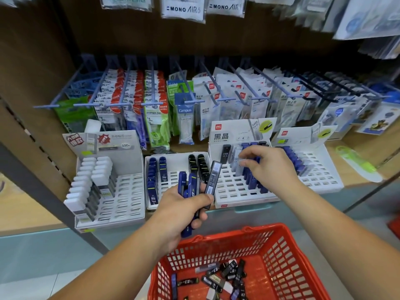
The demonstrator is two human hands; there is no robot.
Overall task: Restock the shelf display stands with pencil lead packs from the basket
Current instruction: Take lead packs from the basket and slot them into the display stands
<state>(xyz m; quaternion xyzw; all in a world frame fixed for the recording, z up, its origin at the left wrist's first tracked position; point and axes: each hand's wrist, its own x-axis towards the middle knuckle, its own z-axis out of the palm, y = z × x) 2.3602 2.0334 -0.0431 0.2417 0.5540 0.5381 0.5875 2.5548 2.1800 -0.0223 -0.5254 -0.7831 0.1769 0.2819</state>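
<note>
My left hand (184,210) grips a bundle of lead packs (195,187), blue ones and one grey pack, in front of the shelf edge. My right hand (267,164) reaches over the third display stand (238,189) and pinches a pale translucent pack (240,161) among the blue packs standing in its slots. A red basket (279,245) sits below my arms with several black, grey and blue packs (225,276) loose on its bottom. Other stands line the shelf: a left one (127,198) with white-capped packs, a second (173,169) with blue and black packs, a fourth (320,172) at the right.
Hooks behind the stands carry hanging correction tape packets (155,105). More packets hang from the shelf above (184,7). A green and white item (357,163) lies on the wooden shelf to the right. A dark metal upright (43,176) slants at the left.
</note>
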